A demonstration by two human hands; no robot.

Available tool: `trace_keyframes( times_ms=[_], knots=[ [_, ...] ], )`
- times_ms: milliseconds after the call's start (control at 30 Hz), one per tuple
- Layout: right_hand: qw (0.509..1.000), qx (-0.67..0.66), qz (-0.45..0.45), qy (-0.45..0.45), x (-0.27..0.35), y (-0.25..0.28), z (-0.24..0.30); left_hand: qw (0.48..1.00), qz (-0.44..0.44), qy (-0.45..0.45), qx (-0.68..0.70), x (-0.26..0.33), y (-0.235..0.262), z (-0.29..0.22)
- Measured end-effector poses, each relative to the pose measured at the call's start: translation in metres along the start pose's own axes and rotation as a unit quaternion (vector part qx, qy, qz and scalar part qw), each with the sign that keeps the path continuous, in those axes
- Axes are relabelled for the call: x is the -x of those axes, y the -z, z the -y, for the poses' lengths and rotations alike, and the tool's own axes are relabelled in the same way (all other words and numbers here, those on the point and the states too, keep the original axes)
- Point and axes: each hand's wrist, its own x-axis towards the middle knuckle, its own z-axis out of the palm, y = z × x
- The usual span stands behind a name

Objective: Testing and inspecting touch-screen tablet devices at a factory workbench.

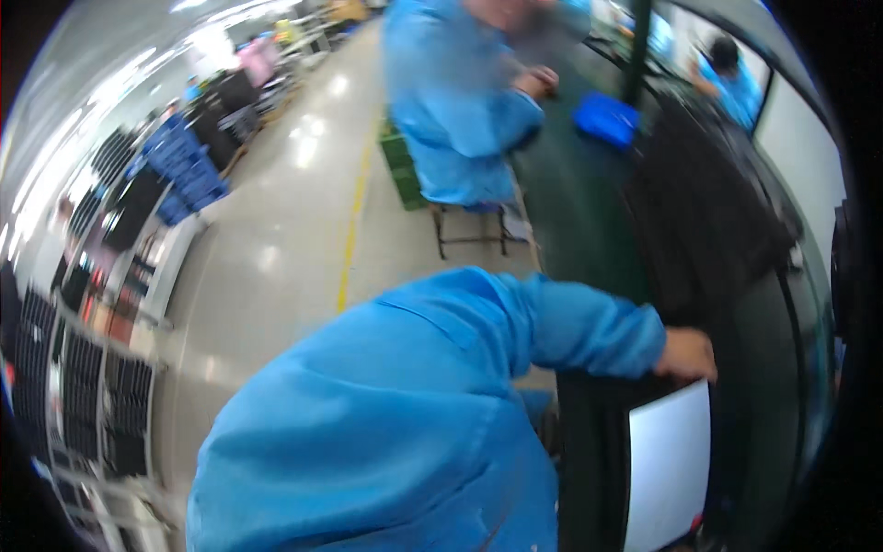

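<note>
My left arm, in a blue sleeve, reaches across to the right over a dark work surface [589, 442]. At its end my left hand [688, 355] is closed at the far edge of a flat, pale rectangular panel [670, 469]. The fingertips are partly hidden, and the hand is slightly blurred. The panel has a bright, plain face and a thin dark border on its left side. A small red spot shows by its near right corner, too small to make out. My right hand does not show.
A co-worker in blue [460, 101] sits on a stool [469, 230] further along the bench. A blue bin [607, 120] and a large stack of black sheets or trays [708, 202] lie on the bench. Racks [101, 396] and blue crates [184, 161] line the left side beyond the aisle.
</note>
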Motion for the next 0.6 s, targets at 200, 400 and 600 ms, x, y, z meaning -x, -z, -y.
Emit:
trace_keyframes(
  times_ms=[200, 400, 600],
  knots=[
    [0.985, 0.137, -0.005, 0.103, -0.006, 0.016, -0.065, 0.999, -0.004, -0.037, 0.038, 0.002, -0.013, 0.001],
    [0.954, -0.006, -0.241, -0.18, 0.008, -0.046, 0.078, 0.998, 0.03, -0.041, 0.04, 0.005, -0.006, 0.002],
    [0.912, 0.157, -0.361, -0.115, 0.011, -0.03, 0.025, 0.985, 0.129, -0.056, 0.104, -0.002, -0.001, 0.004]
  ],
)
